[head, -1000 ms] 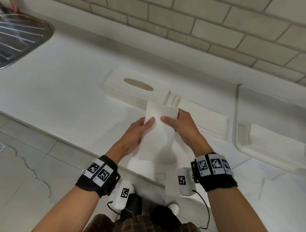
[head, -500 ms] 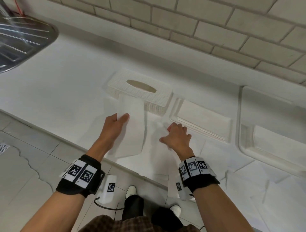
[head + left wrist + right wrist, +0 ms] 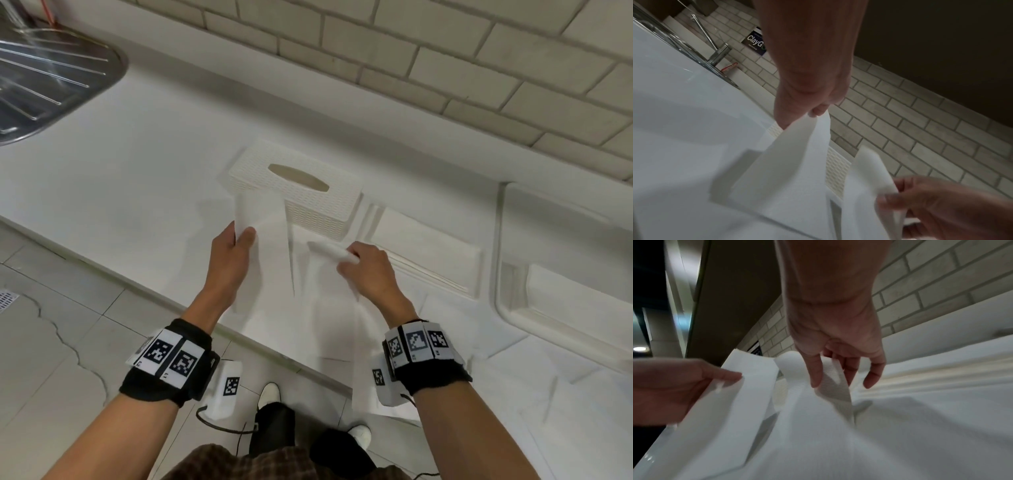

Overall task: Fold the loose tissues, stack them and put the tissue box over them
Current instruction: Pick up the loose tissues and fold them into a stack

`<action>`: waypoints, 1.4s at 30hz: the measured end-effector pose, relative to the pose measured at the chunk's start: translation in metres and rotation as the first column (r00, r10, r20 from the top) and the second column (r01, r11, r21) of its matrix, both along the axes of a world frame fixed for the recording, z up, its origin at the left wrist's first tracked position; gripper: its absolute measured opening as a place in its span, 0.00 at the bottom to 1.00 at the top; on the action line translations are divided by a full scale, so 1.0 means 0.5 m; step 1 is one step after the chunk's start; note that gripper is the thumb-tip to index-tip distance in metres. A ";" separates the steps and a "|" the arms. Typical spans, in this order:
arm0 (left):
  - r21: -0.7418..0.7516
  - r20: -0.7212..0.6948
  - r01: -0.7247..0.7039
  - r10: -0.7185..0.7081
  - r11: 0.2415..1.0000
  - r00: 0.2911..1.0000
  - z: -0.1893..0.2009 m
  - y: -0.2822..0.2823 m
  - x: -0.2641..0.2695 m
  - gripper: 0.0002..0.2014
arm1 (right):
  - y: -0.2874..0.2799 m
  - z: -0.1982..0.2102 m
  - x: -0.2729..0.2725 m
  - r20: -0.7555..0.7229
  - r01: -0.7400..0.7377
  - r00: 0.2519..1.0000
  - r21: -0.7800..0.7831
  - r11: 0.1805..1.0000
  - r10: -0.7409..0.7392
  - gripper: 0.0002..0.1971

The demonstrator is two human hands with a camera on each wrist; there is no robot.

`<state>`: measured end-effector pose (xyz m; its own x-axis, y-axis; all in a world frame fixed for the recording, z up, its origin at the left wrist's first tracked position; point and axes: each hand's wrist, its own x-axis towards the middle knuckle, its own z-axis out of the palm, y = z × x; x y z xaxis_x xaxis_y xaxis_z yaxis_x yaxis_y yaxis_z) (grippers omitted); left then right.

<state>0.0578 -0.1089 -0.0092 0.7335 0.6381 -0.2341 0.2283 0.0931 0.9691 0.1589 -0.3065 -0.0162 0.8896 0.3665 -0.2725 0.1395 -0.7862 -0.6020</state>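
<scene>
My left hand (image 3: 245, 236) pinches the top edge of a long folded white tissue (image 3: 265, 236) and holds it up in front of the tissue box (image 3: 308, 205), a white woven box with an oval slot. In the left wrist view, the left hand (image 3: 813, 112) has this tissue (image 3: 797, 154) hanging below it. My right hand (image 3: 346, 260) pinches the curled edge of a second tissue (image 3: 329, 274) lifted off the counter. The right wrist view shows the right hand (image 3: 828, 376) with thumb and fingers on that sheet (image 3: 797, 386). A flat stack of tissues (image 3: 424, 240) lies right of the box.
A white counter (image 3: 137, 192) runs below a brick wall (image 3: 445, 68). A metal draining board (image 3: 44, 75) sits at the far left. A moulded white tray (image 3: 565, 284) stands at the right. More loose white sheets (image 3: 507, 377) lie at the front right. Tiled floor lies below the front edge.
Both hands held one tissue; the left hand then carried it left alone. The right hand dropped to the counter and now lifts a second tissue by its edge.
</scene>
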 end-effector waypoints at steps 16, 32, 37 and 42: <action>-0.418 0.091 0.326 -0.318 0.848 0.944 0.043 -0.089 0.020 0.28 | 0.050 0.101 -0.010 -0.033 0.089 0.996 0.495 0.864 -0.083 0.05; -0.088 -0.016 -0.012 0.010 0.996 1.000 -0.004 -0.033 0.022 0.15 | -0.020 -0.027 -0.066 -0.055 -0.462 0.874 -0.402 0.791 0.483 0.17; -0.143 0.035 0.014 -0.009 0.990 0.999 -0.004 -0.051 0.023 0.13 | -0.048 0.029 -0.039 -0.125 -0.238 0.958 0.164 0.957 0.259 0.11; -0.199 0.102 0.087 -0.068 0.976 0.992 0.009 -0.083 0.040 0.11 | -0.072 0.111 -0.005 -0.151 0.031 0.987 0.539 0.842 0.060 0.10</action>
<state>0.0778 -0.1502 -0.0045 0.8037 0.5250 -0.2801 0.1509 0.2755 0.9494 0.1562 -0.3424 0.0392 0.8459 0.5081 -0.1624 0.0175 -0.3308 -0.9435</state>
